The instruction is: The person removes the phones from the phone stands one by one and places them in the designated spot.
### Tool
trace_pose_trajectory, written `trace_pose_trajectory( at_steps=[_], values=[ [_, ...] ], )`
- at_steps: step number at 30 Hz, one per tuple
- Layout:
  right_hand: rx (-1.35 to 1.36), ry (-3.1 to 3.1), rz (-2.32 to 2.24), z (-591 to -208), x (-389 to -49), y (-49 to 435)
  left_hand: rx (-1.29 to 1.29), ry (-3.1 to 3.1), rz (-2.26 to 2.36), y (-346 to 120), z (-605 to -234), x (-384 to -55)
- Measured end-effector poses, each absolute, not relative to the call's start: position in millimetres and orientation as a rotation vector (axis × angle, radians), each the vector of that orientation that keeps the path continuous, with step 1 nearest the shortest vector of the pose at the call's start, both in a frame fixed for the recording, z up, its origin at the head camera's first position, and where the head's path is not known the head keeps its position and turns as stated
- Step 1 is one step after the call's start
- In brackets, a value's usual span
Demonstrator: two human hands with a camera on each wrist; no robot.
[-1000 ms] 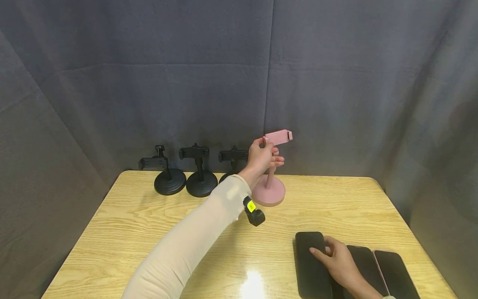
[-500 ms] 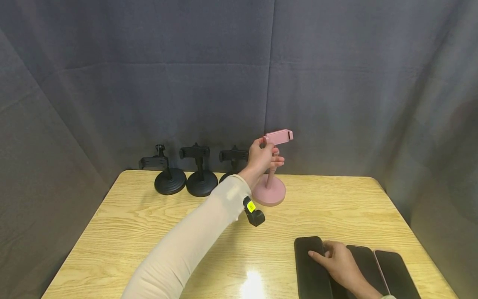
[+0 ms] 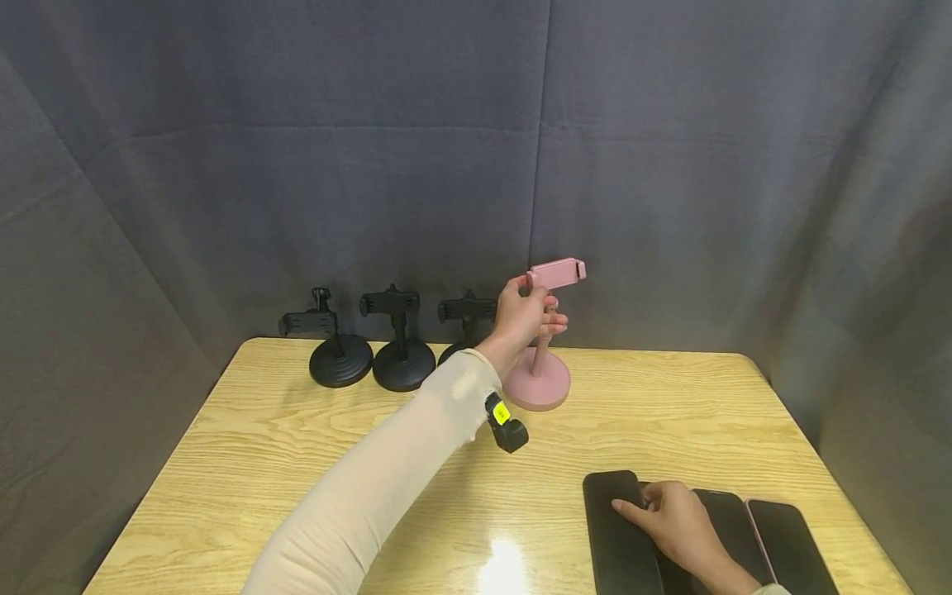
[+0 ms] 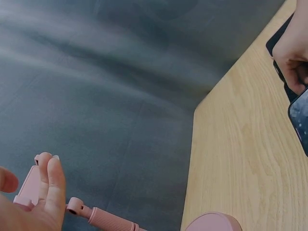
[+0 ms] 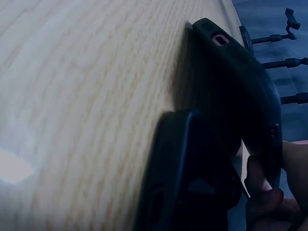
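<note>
In the head view my left hand [image 3: 518, 316] grips the left end of the holder on a pink phone stand [image 3: 558, 273], thumb and index finger around it. The stand's round base sits on the table. In the left wrist view two straight fingers [image 4: 55, 185] of that hand lie in front of the holder. Down at the front right, my right hand [image 3: 680, 529] pinches a black phone [image 3: 616, 533] by its right edge, thumb on the screen. The right wrist view shows this phone [image 5: 245, 82] tilted up beside another dark phone [image 5: 168, 159].
Right of the held phone lie a dark phone [image 3: 725, 521] and a pink-edged phone [image 3: 788, 533], side by side. Several black phone stands [image 3: 402, 364] line the back left of the wooden table [image 3: 260, 463]. A grey curtain [image 3: 669, 165] hangs behind.
The far end of the held phone has come slightly toward me and left, with my right hand shifting little. My left hand keeps its grip on the pink stand.
</note>
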State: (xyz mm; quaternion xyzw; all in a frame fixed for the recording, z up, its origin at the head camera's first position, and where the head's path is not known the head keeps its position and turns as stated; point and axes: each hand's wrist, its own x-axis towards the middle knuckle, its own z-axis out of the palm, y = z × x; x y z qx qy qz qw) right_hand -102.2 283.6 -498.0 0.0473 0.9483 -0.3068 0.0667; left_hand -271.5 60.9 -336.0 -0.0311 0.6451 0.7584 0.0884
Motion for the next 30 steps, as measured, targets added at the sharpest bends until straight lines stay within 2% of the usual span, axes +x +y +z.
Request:
trace_pose_trajectory(
  at_steps=[14, 30],
  values=[
    [0.197, 2.849, -0.764, -495.4, -97.0, 278.5, -0.106, 1.896, 2.281, 62.9, -336.5, -272.7],
    [0.098, 2.905, -0.515, -490.9, -103.3, 275.6, -0.096, 1.938, 2.25, 61.8, -340.9, -272.1]
  ],
)
